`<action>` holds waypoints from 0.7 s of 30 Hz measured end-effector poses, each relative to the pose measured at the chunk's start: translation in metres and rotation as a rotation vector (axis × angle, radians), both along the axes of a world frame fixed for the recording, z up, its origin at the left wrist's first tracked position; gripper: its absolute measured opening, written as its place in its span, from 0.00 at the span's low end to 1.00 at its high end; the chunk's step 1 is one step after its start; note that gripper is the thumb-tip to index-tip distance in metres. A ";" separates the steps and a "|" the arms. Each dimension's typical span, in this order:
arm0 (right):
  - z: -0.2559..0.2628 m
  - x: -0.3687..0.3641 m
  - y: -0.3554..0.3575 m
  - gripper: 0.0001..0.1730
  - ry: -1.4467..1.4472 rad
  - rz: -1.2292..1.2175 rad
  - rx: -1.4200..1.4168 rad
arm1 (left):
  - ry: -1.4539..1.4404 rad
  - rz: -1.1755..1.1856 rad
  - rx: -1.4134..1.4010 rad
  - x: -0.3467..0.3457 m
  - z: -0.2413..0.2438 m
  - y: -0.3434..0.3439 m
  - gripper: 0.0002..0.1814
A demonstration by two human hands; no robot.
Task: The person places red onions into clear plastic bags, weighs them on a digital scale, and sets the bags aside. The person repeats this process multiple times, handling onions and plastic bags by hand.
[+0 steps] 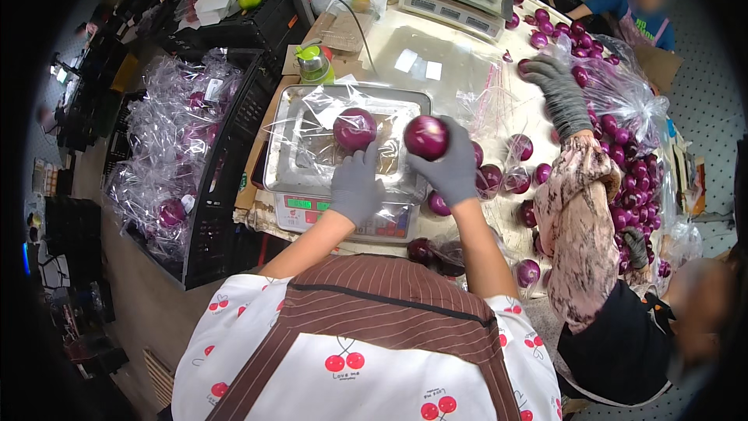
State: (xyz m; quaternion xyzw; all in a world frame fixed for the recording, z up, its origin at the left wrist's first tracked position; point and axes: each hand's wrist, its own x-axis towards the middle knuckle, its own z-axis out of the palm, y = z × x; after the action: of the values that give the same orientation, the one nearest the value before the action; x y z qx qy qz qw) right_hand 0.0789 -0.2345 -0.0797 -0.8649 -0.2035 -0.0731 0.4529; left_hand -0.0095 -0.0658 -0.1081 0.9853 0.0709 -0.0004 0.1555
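Note:
My left hand (357, 186), in a grey glove, rests over the scale with its fingertips at the lower edge of a red onion (355, 129). That onion lies in a clear plastic bag (304, 140) spread across the steel pan (280, 172) of a digital scale (345, 219) with a lit display. Whether these fingers pinch the film cannot be made out. Just right of the pan, my right hand (453, 166), gloved the same way, grips another red onion (427, 137) and holds it up near the bagged one.
A black crate (219, 181) of bagged onions stands at left. Loose and bagged onions (489, 180) lie to my right, where a co-worker's gloved hand (555, 93) reaches across the table. A green-topped bottle (315, 64) stands behind the pan; a second scale (450, 11) sits farther back.

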 end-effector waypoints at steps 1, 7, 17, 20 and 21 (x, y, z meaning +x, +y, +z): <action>0.010 -0.009 -0.004 0.43 0.068 -0.054 0.202 | 0.067 -0.012 0.018 -0.002 -0.004 0.003 0.34; 0.039 -0.043 -0.041 0.49 0.551 0.382 0.483 | -0.263 0.105 -0.497 -0.011 0.002 0.020 0.05; -0.025 -0.026 0.024 0.40 0.664 0.173 0.455 | -0.657 -0.117 -0.395 -0.032 0.045 0.007 0.04; 0.003 -0.019 0.037 0.29 0.902 0.002 0.666 | -0.674 -0.140 -0.379 -0.033 0.039 0.004 0.05; -0.002 -0.018 0.034 0.26 0.864 0.064 0.726 | -0.663 -0.142 -0.383 -0.033 0.038 0.003 0.06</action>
State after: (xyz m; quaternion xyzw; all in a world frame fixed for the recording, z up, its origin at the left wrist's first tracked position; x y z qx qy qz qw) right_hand 0.0608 -0.2005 -0.0819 -0.5985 0.0126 0.2361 0.7655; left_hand -0.0425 -0.0629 -0.0700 0.8875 -0.0529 0.2941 0.3507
